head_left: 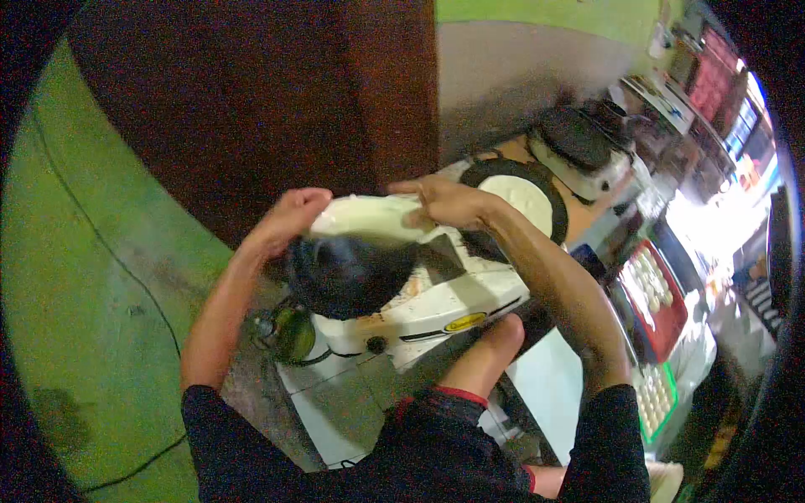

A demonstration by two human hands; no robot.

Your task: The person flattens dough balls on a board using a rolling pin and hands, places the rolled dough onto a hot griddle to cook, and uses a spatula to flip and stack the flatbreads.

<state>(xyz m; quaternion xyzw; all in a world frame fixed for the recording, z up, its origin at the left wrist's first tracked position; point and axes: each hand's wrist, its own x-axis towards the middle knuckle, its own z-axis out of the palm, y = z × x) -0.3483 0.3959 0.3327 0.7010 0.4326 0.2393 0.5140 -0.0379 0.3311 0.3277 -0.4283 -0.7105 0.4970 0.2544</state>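
A thin, pale flatbread (367,213) is stretched between my two hands, above a black round pan (344,272) on a white gas stove (394,333). My left hand (292,220) is closed on its left edge. On the other side, my right hand (446,203) grips the right edge, its fingers partly blurred. The flatbread's near edge hangs at the pan's far rim; whether it touches the pan I cannot tell. To the right, a second black pan (560,220) bears a round white flatbread (513,197).
Another stove with a dark top (579,151) stands farther right. A red tray (652,298) and a green-edged tray (658,402) hold rows of pale round pieces. A gas regulator (289,331) sits left of the stove. A dark brown door (251,101) rises behind; a cable runs along the green surface at left.
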